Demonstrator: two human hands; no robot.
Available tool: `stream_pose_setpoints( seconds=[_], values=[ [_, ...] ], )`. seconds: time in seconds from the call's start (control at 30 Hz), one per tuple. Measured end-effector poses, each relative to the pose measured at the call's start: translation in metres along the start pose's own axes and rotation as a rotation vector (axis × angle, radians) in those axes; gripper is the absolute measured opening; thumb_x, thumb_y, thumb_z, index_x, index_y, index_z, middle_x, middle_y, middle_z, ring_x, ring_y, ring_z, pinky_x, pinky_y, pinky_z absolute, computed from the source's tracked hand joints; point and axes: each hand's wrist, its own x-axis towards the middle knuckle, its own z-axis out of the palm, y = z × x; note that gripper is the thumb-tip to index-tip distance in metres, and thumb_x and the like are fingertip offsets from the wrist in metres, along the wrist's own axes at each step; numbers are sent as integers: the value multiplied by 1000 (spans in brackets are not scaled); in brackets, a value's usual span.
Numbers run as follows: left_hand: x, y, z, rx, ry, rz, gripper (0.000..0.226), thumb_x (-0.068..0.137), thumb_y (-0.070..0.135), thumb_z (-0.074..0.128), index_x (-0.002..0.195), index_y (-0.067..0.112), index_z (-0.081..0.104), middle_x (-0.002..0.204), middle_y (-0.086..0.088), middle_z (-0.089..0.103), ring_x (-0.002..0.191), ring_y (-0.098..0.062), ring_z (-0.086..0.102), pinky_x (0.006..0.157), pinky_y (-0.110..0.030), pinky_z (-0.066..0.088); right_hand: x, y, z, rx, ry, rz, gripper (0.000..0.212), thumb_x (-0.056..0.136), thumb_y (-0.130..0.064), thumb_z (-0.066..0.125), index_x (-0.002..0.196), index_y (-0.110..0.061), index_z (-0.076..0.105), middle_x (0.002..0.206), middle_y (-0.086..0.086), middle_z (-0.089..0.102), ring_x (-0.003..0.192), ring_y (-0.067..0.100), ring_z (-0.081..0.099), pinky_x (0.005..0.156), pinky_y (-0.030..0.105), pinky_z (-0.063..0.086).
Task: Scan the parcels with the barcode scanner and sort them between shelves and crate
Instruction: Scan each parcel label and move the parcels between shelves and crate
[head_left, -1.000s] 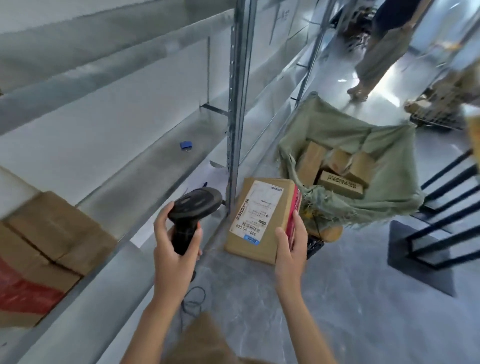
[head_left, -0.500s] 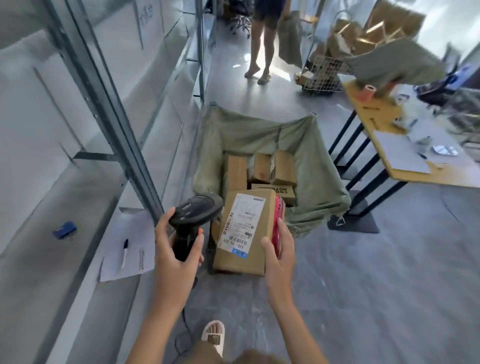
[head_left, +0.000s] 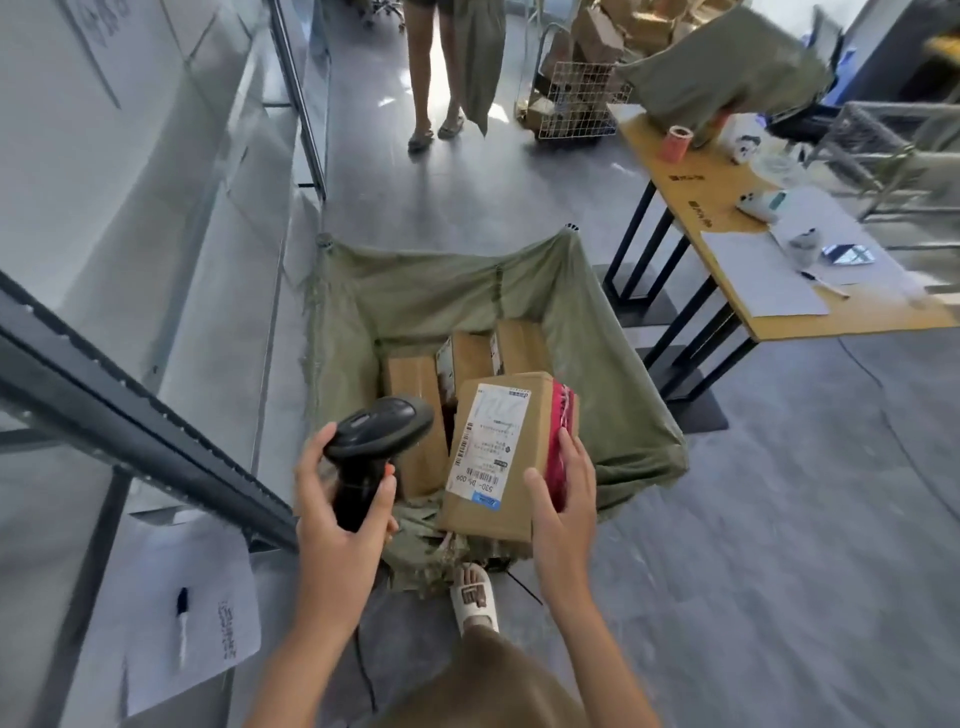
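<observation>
Gripping the black barcode scanner (head_left: 375, 434) by its handle, the left hand (head_left: 340, 512) is kept just left of the parcel (head_left: 501, 457). The parcel, a brown carton with a white shipping label facing up and red tape at its right end, is clasped along that end by the right hand (head_left: 563, 501). It is held above the near edge of the crate (head_left: 623, 405), which is lined with green cloth. More cartons (head_left: 470, 358) are seen inside the crate, beyond the parcel.

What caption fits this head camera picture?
Left hand holds scanner; right hand holds labelled box above sack-lined crate.
</observation>
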Motion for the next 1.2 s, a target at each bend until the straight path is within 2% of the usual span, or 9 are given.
stream_pose_setpoints(
  seconds=[0.1,0.2,0.3,0.4,0.6,0.83,1.0,1.1,1.2],
  values=[
    [30,1,23,5,-19,-3,69,92,8,66,131,57,37,107,-26,60,58,-15,61,57,-22,54,55,-1,-3,-116,46,-22,64,85,-45,58,147,-43,41,156,-18,30,142,8,28,114,38,31],
    [57,1,45,40,-49,8,70,93,7,65,130,60,36,92,-3,66,57,-15,60,59,-24,55,115,4,-13,-378,63,-20,65,90,-48,55,152,-39,35,162,-13,23,141,22,26,115,47,26],
    [80,-3,65,47,-64,-13,67,94,4,63,137,48,36,89,8,67,58,-18,59,59,-30,55,164,29,-19,-788,-77,96,63,100,-43,46,158,-33,22,168,-2,8,149,39,12,118,59,16],
    [97,-8,83,69,-85,-43,66,95,3,63,141,41,34,94,4,68,59,-19,60,60,-37,54,185,51,-11,-976,-236,141,65,105,-39,34,160,-31,1,168,8,-7,151,44,-3,120,62,4],
    [110,-16,102,71,-98,-77,67,94,4,64,137,48,37,95,-2,67,59,-20,60,58,-32,55,190,59,-8,-952,-231,106,68,104,-39,35,159,-34,-5,167,6,-14,152,39,-11,120,54,-8],
    [112,-25,105,120,-73,-112,71,93,4,65,136,52,35,88,-10,65,57,-18,61,56,-30,56,190,58,-10,-893,-233,93,69,104,-44,38,159,-35,-3,167,2,-14,152,32,-17,120,51,-12],
    [104,-21,91,136,6,-167,68,94,6,65,142,42,33,88,-13,65,58,-17,60,61,-24,55,187,46,6,-922,-210,-52,69,103,-47,42,160,-28,8,168,6,-4,154,31,-10,122,52,-5],
    [93,-15,76,144,89,-197,68,93,6,66,143,40,35,95,-17,64,57,-16,60,64,-15,53,180,39,29,-890,-262,-165,69,102,-46,46,160,-27,13,168,6,3,154,26,-6,125,51,-1],
    [80,-6,56,98,173,-209,69,91,10,67,132,57,38,107,-21,63,59,-17,61,61,-22,55,167,25,59,-836,-377,-251,69,103,-47,44,159,-29,8,168,2,0,154,21,-9,125,45,-3]
  ],
)
